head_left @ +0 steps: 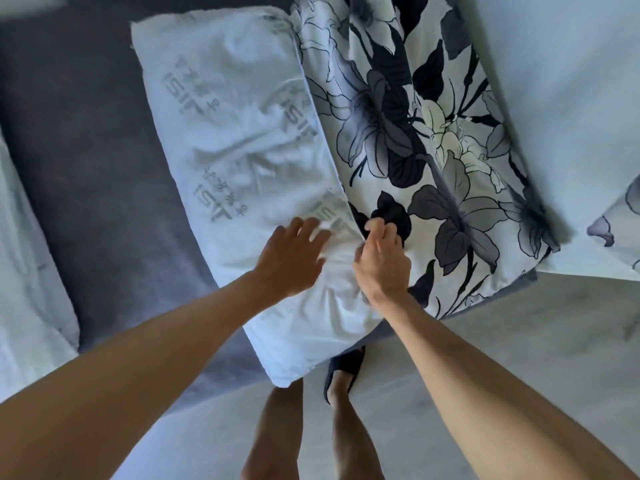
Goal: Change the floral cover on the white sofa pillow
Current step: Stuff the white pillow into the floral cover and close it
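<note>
While one white pillow (239, 157) lies bare across the dark grey sofa seat (93, 174), its near corner overhanging the seat's front edge, one floral cover (426, 147) is spread flat just beside it, touching along the pillow's right-hand long edge. Grey lettering is seen printed in several places on the pillow's casing. The left hand (291, 258) is laid on the pillow's near end, fingers spread and fairly straight, pressing into the fabric with nothing gripped. The right hand (382, 261) is placed at the seam where pillow meets cover, its fingers curled and pinching the cover's edge beside a dark blossom. Two bare forearms are reached in from below. Beyond the cover, on the side away from the pillow, one pale cushion (568, 98) is seen, and a second floral-printed piece (620, 223) is glimpsed at the frame's right edge. To the pillow's left, pale cloth (27, 258) is draped over the seat. Below the pillow's overhanging corner, two legs and one dark slipper (343, 372) are seen on the light floor (519, 358).
</note>
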